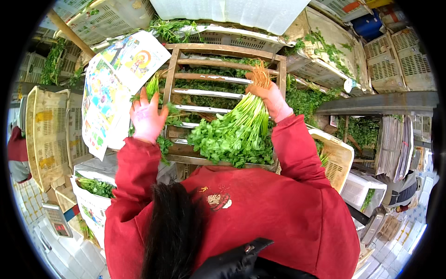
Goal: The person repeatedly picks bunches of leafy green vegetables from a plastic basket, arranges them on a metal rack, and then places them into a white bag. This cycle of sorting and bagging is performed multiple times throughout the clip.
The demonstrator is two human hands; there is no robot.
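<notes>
My right hand (269, 98), in a thin pale glove, grips a large bunch of leafy herbs (240, 129), likely coriander, near its brown roots (260, 75). The leaves hang down towards my chest over a metal-barred rack (209, 92). On the rack's left side, my left hand (147, 118) is spread with its back up, also gloved. Beneath and beyond its fingers lies a smaller bunch of green stems (152, 86), partly hidden. Colourful printed paper sheets (104, 104) lie just left of that hand.
A white foam box (230, 12) stands beyond the rack. Plastic crates flank me at left (48, 139) and right (336, 157). A digital scale (57, 219) is low left, and stacked newspapers (393, 146) stand right. Other people appear at the left (17, 153) and right (400, 190) edges.
</notes>
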